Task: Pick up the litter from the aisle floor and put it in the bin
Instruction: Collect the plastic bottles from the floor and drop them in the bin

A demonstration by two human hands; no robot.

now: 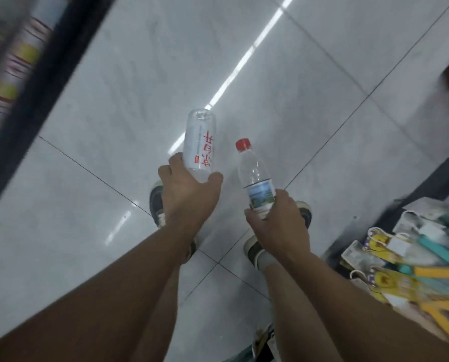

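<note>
My forearms (pixel 129 291) lead in; L hand (pixel 189 197) grips the white-label bottle (pixel 198 145) upside down, R hand (pixel 278 226) at 3 o'clock grips a red-capped water bottle (pixel 254 176) over floor tiles (pixel 283 82).

Over the tiled floor (pixel 270 74), the left hand (pixel 189 194) grips an upturned clear bottle (pixel 198 145); the right hand (pixel 278 223) grips a red-capped bottle (pixel 256 178).

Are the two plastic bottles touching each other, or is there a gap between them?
Apart. The head view shows bare floor tile between the white-label bottle in the left hand and the red-capped bottle in the right hand.
</note>
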